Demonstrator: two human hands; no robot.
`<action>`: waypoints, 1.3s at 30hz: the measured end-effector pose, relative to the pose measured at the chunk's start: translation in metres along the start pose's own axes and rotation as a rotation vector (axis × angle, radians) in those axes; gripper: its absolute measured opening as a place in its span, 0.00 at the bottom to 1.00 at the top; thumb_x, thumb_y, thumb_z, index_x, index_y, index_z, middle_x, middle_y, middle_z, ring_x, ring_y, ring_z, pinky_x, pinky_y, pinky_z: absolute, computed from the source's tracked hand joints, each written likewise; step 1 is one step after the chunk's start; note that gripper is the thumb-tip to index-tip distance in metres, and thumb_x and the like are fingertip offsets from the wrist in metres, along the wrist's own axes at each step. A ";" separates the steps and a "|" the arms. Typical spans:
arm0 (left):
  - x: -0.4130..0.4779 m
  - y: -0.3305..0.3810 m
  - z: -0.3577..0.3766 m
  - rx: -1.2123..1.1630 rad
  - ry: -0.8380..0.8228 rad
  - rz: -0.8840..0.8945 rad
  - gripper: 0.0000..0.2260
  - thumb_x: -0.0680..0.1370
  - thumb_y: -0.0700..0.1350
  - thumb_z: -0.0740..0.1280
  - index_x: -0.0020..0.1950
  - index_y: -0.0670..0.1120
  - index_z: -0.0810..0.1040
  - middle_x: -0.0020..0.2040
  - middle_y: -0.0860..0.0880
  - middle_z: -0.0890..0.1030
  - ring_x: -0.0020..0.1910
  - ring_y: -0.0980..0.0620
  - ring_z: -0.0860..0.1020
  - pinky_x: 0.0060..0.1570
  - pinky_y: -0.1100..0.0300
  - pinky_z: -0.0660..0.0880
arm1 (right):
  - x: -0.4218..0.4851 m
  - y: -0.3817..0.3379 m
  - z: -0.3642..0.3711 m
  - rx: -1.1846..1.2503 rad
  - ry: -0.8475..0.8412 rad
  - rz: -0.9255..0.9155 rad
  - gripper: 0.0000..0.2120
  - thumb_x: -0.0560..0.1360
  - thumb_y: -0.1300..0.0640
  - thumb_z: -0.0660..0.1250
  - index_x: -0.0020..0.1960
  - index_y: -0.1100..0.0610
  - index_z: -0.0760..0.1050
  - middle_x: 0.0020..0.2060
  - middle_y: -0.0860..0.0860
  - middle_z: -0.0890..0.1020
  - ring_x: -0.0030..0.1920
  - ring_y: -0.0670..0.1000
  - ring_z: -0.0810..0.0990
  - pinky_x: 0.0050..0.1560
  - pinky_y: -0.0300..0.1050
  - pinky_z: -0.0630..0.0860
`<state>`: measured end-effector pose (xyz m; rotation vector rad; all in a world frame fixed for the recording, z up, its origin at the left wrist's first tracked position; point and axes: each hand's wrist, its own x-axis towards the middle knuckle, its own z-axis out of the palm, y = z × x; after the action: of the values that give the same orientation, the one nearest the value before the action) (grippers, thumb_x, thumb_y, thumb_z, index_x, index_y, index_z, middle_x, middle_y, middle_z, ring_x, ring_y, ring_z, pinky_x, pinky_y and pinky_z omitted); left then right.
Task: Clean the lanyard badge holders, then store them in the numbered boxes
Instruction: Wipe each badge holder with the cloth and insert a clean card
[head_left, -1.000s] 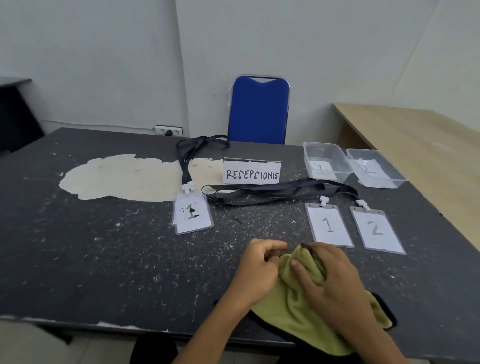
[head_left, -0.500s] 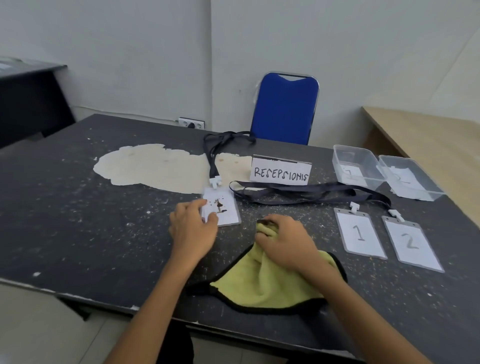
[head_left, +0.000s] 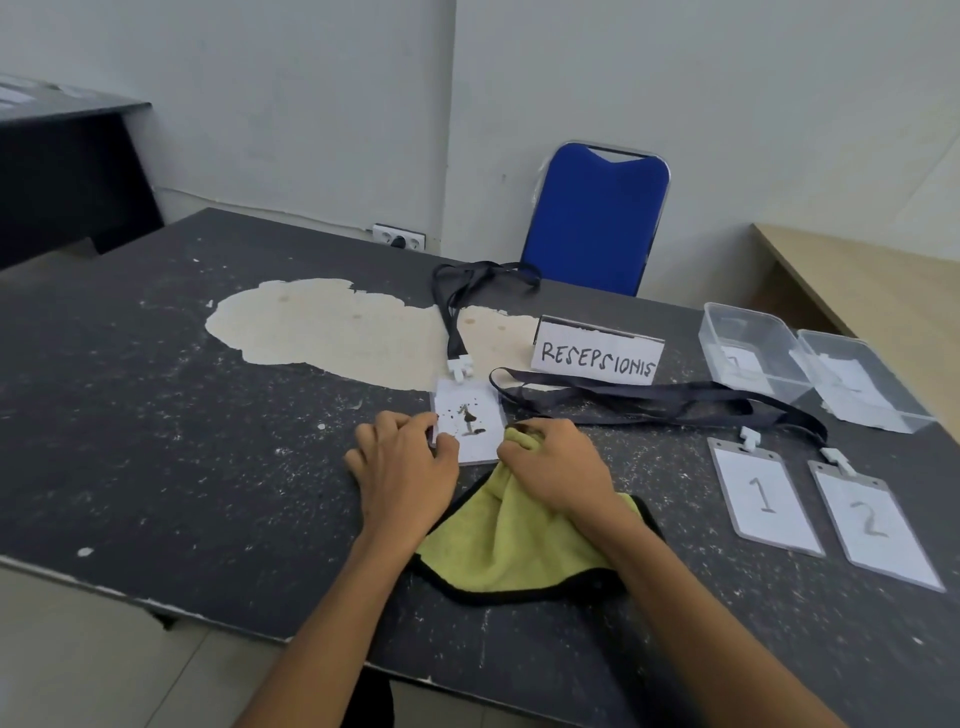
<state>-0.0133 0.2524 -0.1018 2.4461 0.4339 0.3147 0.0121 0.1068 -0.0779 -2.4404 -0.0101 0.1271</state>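
Note:
A stained badge holder (head_left: 470, 421) with dark smudges lies on the black table, clipped to a black lanyard (head_left: 454, 301). My left hand (head_left: 402, 467) presses on its lower left edge. My right hand (head_left: 556, 462) grips a yellow-green cloth (head_left: 506, 551) just right of that badge. Badge holders marked 1 (head_left: 763, 499) and 2 (head_left: 872, 525) lie at the right, on a second lanyard (head_left: 649, 402). Two clear plastic boxes (head_left: 748, 345) (head_left: 857, 384) stand at the far right.
A white sign reading RESEPSIONIS (head_left: 597, 358) stands behind the badge. A worn pale patch (head_left: 322, 325) marks the tabletop. A blue chair (head_left: 597, 218) is beyond the table, a wooden desk (head_left: 872, 291) at the right, a dark desk (head_left: 62, 171) at the far left.
My left hand left the cloth and moved to the stained badge holder. My right hand carried the cloth leftward up to the badge's right edge.

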 end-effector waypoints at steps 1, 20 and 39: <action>0.000 0.000 0.000 -0.006 0.001 0.000 0.16 0.79 0.51 0.59 0.66 0.52 0.75 0.61 0.49 0.71 0.61 0.49 0.63 0.60 0.53 0.59 | -0.001 -0.001 0.000 0.016 0.006 0.009 0.11 0.70 0.49 0.64 0.47 0.53 0.79 0.39 0.46 0.81 0.43 0.51 0.79 0.46 0.45 0.74; -0.004 -0.001 -0.002 -0.390 0.158 -0.007 0.08 0.76 0.45 0.63 0.54 0.51 0.72 0.44 0.57 0.77 0.50 0.48 0.76 0.60 0.45 0.68 | 0.003 -0.006 -0.003 0.381 -0.075 0.163 0.17 0.66 0.50 0.69 0.49 0.59 0.81 0.44 0.55 0.83 0.47 0.55 0.82 0.53 0.54 0.79; -0.020 -0.002 -0.030 -0.946 -0.007 -0.285 0.09 0.78 0.45 0.63 0.39 0.47 0.78 0.35 0.50 0.81 0.39 0.48 0.80 0.35 0.55 0.74 | -0.041 -0.002 -0.020 0.652 -0.181 0.078 0.10 0.71 0.61 0.69 0.51 0.54 0.82 0.48 0.52 0.84 0.48 0.50 0.81 0.53 0.44 0.79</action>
<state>-0.0417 0.2627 -0.0826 1.4456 0.4794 0.2966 -0.0266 0.0943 -0.0577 -1.7726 0.0406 0.3306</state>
